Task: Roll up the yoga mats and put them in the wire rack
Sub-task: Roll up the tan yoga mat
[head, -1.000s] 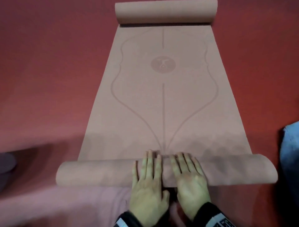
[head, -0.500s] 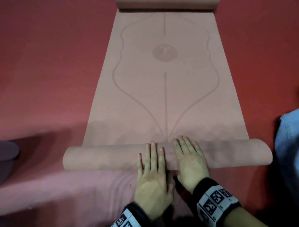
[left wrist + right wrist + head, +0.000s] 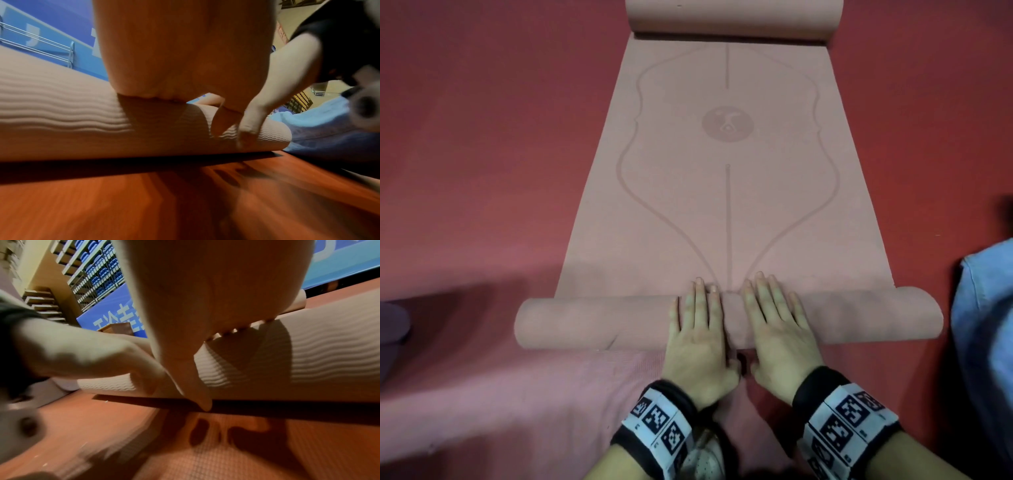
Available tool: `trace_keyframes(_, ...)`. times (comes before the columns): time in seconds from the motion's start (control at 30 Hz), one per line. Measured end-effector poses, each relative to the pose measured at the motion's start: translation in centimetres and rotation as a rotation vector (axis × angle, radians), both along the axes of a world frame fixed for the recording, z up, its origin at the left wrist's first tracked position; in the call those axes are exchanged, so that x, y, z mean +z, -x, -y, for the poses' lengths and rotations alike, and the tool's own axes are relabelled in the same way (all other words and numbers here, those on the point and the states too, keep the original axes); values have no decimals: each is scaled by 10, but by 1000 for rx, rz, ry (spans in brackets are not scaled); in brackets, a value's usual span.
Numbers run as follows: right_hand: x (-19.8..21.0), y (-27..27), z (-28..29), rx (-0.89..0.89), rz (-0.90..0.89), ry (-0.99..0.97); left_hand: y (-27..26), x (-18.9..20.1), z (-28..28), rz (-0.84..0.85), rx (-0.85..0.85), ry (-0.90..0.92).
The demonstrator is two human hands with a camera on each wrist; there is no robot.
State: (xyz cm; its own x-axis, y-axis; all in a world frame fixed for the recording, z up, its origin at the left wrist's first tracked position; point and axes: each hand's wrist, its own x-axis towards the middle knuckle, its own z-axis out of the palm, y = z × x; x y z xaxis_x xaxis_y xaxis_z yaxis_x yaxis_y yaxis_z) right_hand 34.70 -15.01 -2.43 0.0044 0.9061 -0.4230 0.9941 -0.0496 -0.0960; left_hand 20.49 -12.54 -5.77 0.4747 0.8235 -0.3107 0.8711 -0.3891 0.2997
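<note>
A pink yoga mat (image 3: 726,192) with an embossed outline and round emblem lies on the red floor. Its near end is wound into a roll (image 3: 592,322) lying crosswise; its far end curls into a second roll (image 3: 729,17). My left hand (image 3: 698,329) and right hand (image 3: 777,325) lie flat side by side on the middle of the near roll, fingers straight and pointing away from me. In the left wrist view the palm (image 3: 180,53) presses the ribbed roll (image 3: 61,116). The right wrist view shows my right palm (image 3: 205,296) on the roll (image 3: 318,353), thumb hanging down.
A light blue cloth (image 3: 986,329) lies at the right, close to the roll's end. A dark rounded object (image 3: 390,325) sits at the left edge. A paler pink mat (image 3: 517,404) lies under the near roll. Metal rails (image 3: 41,47) run along a blue wall.
Both hands have pushed the near roll forward along the mat, away from me. The right hand drew level with the left. The roll looks slightly thicker.
</note>
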Motion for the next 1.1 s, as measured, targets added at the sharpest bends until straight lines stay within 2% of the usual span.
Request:
trace_keyframes(0.2, -1, 1, 7, -23, -42, -34, -16, 13, -47, -22, 84, 49)
trace_keyframes(0.33, -11, -2, 0, -52, -34, -87, -10, 11, -44, -40, 12, -22)
trace_keyframes(0.43, -8, -1, -3, -16, -27, -53, -5, 7, -35, -24, -6, -80)
trace_keyframes(0.6, 0, -6, -32, -13, 14, -39, -7, -1, -27, -25, 53, -156)
trace_keyframes(0.73, -2, -12, -62, -6, 48, -28, -15, 2, -47, -96, 96, -149)
trace_keyframes(1.0, -12, -13, -84, 0, 141, -54, -22, 6, -91, -259, -21, -102)
trace_keyframes(1.1, -11, -14, -89, 40, 189, -55, -22, 2, -101, -264, -43, -94)
